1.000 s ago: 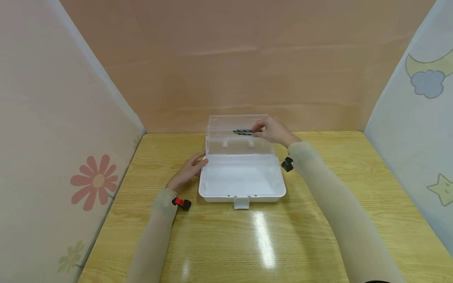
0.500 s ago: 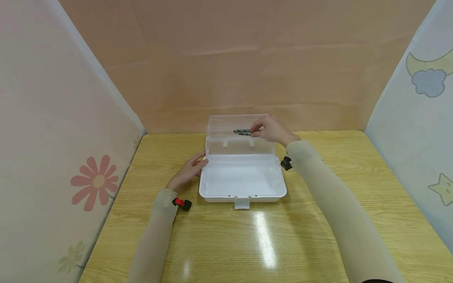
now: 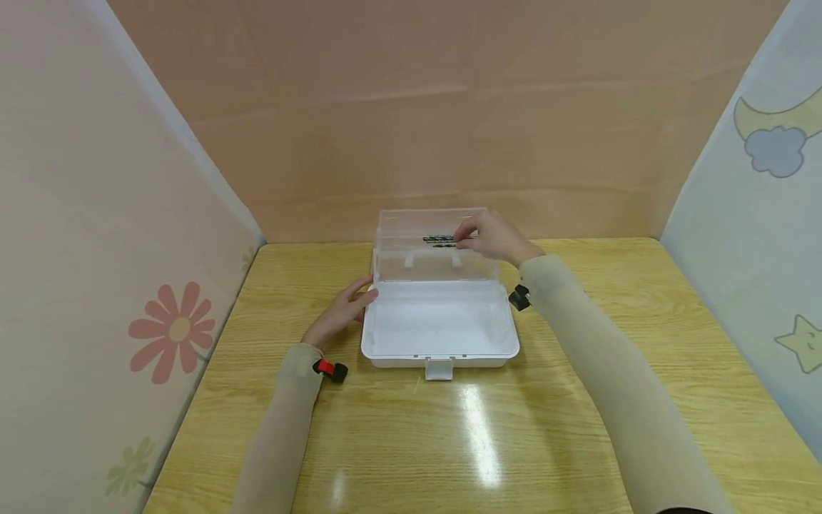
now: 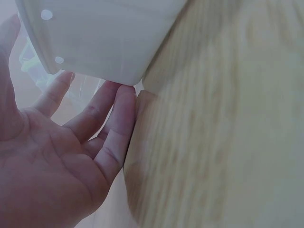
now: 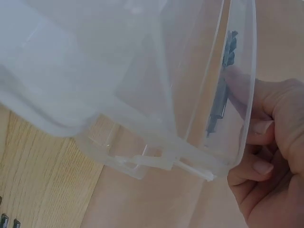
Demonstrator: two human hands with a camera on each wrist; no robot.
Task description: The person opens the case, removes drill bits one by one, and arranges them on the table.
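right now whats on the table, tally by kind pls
White plastic box with its clear lid standing open: 1
Dark drill bits at the lid, pinched by the right hand: 2
Hands at the box: 2, with the left hand resting at its left side
Total: 5

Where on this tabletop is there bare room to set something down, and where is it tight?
Bare wood lies in front of the white case, between the two forearms, and to the right of the right hand toward the wall. It is tight at the case's left rear corner, where the left hand rests, and at the raised clear lid with the drill bits.
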